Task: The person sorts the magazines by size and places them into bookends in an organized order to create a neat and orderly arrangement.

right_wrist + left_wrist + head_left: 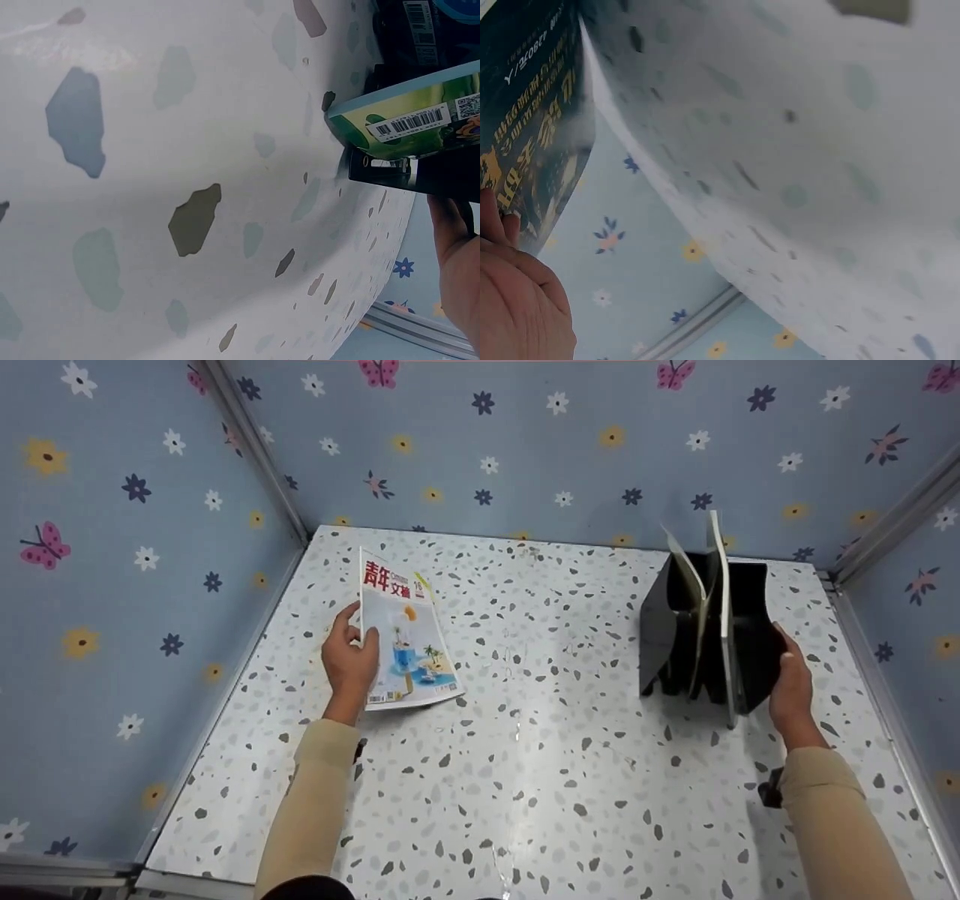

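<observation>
My left hand point(350, 656) pinches the left edge of a magazine point(409, 649), thumb on the front and the other fingers behind. Its cover has red Chinese title characters and a beach drink picture; the dark back cover point(544, 112) with gold lettering shows in the left wrist view. At the right, a black desktop book rack point(656, 634) stands on the table. A thin booklet point(690, 566) leans in it beside an upright book point(725, 615) with a pale edge. My right hand point(795, 690) rests against the rack's outer right side, its fingers partly hidden by the rack.
The white speckled table point(540, 765) is enclosed by blue flowered panels point(525, 450) at the back and both sides. Metal rails point(259, 457) run along the panel corners. A green book cover with a barcode point(412, 124) faces the right wrist view.
</observation>
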Available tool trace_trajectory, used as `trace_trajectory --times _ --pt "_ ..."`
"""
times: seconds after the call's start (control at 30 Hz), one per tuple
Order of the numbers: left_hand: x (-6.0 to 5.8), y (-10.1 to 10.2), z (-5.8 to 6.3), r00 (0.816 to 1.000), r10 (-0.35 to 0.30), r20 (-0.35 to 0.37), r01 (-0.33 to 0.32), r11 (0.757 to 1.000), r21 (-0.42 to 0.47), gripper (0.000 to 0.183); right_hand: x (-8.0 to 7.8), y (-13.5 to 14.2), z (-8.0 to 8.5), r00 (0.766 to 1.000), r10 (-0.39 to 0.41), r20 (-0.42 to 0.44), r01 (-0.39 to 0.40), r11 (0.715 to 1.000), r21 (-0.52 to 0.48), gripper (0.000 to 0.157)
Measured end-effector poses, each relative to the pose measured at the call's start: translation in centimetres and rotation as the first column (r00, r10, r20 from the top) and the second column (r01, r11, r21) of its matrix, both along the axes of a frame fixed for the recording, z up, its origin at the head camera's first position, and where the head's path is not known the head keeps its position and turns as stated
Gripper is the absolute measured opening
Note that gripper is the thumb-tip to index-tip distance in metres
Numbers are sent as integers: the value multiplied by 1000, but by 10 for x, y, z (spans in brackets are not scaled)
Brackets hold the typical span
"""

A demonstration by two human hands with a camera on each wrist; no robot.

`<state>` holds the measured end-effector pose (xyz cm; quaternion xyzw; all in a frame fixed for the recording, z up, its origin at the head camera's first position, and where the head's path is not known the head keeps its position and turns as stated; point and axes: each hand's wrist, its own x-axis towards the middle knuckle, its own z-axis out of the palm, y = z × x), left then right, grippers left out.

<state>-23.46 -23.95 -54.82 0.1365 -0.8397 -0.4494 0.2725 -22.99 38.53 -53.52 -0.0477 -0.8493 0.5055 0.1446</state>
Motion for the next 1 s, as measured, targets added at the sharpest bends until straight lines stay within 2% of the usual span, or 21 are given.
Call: trace_trajectory --times 0.1,0.2,0.37,0.6,0.83,1.0 --pt "0 10 7 996 -20 -87 18 1000 -21 43 -6 8 -13 1000 -4 -17 4 1000 5 48" --pt "0 21 16 986 -41 -164 37 999 -30 43 -6 8 -14 999 0 -34 0 1000 7 48" --pt "0 43 29 958 -86 -273 69 995 -70 44 -5 8 -14 999 4 -45 -4 1000 15 48" --pt "1 78 45 926 -138 -351 92 985 -145 42 -6 9 -12 1000 -10 -3 10 999 43 49" --pt "-4 111 52 881 -184 -436 132 980 -146 41 -6 10 -13 1000 2 -17 -2 999 46 49" --pt "-5 133 55 862 -206 -463 173 978 -113 41 -5 9 -12 1000 -15 1 15 998 55 49"
